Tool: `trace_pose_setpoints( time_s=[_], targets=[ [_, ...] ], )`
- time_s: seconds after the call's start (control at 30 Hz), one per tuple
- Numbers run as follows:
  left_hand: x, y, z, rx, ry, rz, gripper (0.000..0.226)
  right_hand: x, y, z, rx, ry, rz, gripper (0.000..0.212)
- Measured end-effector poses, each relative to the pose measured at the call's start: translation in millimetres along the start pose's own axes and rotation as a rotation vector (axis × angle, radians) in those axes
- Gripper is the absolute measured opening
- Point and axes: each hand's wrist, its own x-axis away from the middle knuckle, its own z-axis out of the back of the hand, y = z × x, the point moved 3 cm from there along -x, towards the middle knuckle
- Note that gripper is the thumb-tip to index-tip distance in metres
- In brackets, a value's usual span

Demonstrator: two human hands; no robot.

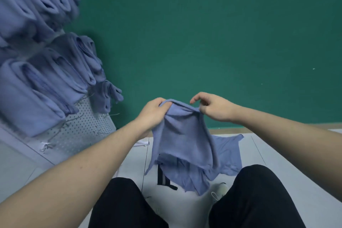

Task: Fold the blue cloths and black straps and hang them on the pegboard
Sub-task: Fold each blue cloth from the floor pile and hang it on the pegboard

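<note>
Green wall [212, 33] fills most of what I see, with pale floor tiles [277, 153] running up to it. From my remote seat I look down over two bare forearms and a pair of black-trousered knees [129, 205].

Both hands hold one blue cloth [185, 140] up in front of the wall. My left hand [153, 112] grips its top edge with fingers curled over the fabric; my right hand [212, 108] pinches the same edge at the other corner, forefinger lifted loose. The cloth hangs down between them, bunched at the top, its lower hem well above the knees.

Behind and under it a second cloth [229, 153] lies spread on the floor, largely hidden by the held one. A black strap [163, 179] with pale stripes shows just below the hanging hem; I can make out only a short length of it. A white shoe [219, 189] peeks out beside the right knee.

At left, a white pegboard [87, 126] leans out of frame, cut off by the edge. Folded cloths [46, 89] hang on it in blurred rows, covering most of the board. Wire hooks [46, 145] stick out bare near its lower end; their shape is hard to read.
</note>
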Motion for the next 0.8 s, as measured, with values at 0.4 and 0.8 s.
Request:
trace_pose_setpoints(
  time_s=[0.4, 0.8],
  targets=[
    [25, 73, 6, 0.338, -0.010, -0.194, 0.012, 27, -51, 15, -0.518, -0.024, 0.168, 0.040],
    [51, 82, 32, 0.505, -0.059, -0.182, 0.037, 43, -99, 23, -0.266, 0.131, 0.288, 0.014]
  ],
)
